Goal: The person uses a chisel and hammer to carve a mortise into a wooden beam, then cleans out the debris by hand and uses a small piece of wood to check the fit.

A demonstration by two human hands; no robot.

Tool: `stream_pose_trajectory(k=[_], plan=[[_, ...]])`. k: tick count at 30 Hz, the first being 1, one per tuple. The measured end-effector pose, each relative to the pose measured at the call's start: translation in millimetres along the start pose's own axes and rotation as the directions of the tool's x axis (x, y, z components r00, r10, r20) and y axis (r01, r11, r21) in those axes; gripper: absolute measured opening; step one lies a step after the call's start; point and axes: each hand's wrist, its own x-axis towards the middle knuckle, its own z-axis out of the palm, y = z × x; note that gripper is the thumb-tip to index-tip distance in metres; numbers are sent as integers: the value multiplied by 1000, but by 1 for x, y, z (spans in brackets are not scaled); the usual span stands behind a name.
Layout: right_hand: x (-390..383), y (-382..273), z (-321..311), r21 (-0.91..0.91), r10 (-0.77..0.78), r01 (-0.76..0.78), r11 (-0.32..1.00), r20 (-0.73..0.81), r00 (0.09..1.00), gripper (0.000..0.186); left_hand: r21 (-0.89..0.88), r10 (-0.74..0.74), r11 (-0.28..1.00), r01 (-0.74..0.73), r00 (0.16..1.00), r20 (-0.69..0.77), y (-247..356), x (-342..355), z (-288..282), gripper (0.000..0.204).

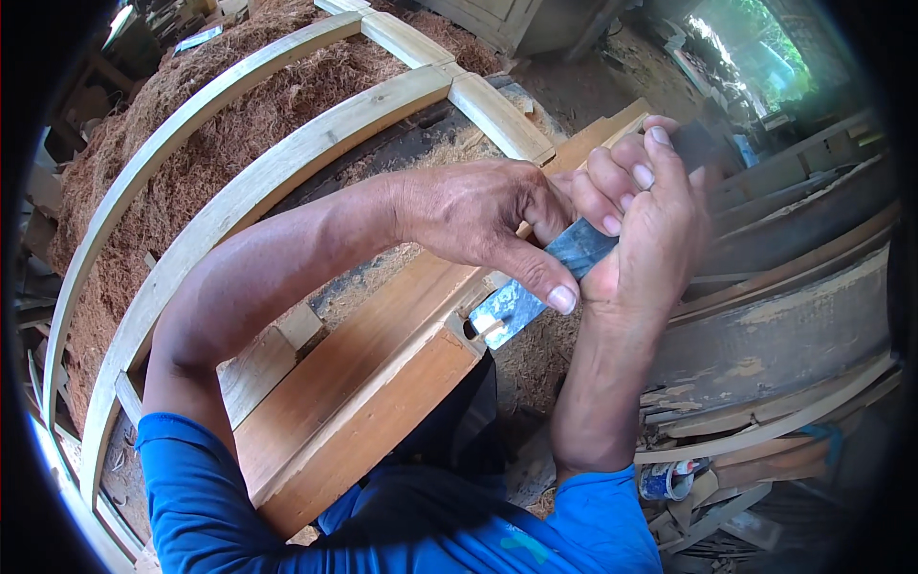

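Note:
My right hand (645, 220) is wrapped round a flat grey metal blade (577, 253), whose upper part is blurred above my fingers. My left hand (492, 215) has its thumb pressed along the blade's face and its fingers curled beside it. The blade's lower end, bright and mottled, rests at the near end of a long brown wooden beam (378, 430), by a dark rounded notch (469, 328). A small pale piece of wood (491, 323) shows at that end. The beam runs diagonally beneath both my forearms.
Curved pale wooden frames (239, 191) arch at the left over a heap of brown shavings (268, 105). Stacked boards and curved timbers (765, 335) fill the right side, with a small paint tin (660, 481) at lower right. A bright opening (765, 57) is at top right.

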Motion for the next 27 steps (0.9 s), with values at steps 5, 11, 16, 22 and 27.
stream_pose_trajectory(k=[5, 11, 16, 22, 27], plan=[[13, -11, -3, 65, -36, 30, 997, 86, 996, 13, 61, 63, 996, -59, 996, -70, 5, 2, 2, 58], [6, -25, 15, -14, -138, 141, 990, 132, 982, 18, -119, -103, 988, 94, 992, -72, 4, 0, 5, 55], [2, -34, 13, -39, -176, 187, 982, 203, 963, 17, -282, -194, 944, 171, 980, -52, 14, -1, 6, 50], [-7, -31, 4, -97, -119, 156, 983, 311, 943, 16, -290, -127, 950, 119, 992, -9, 9, -6, 2, 42], [-5, -23, -3, -104, -100, 139, 985, 311, 945, 15, -225, -112, 969, 98, 992, -50, 13, -12, -1, 38]])
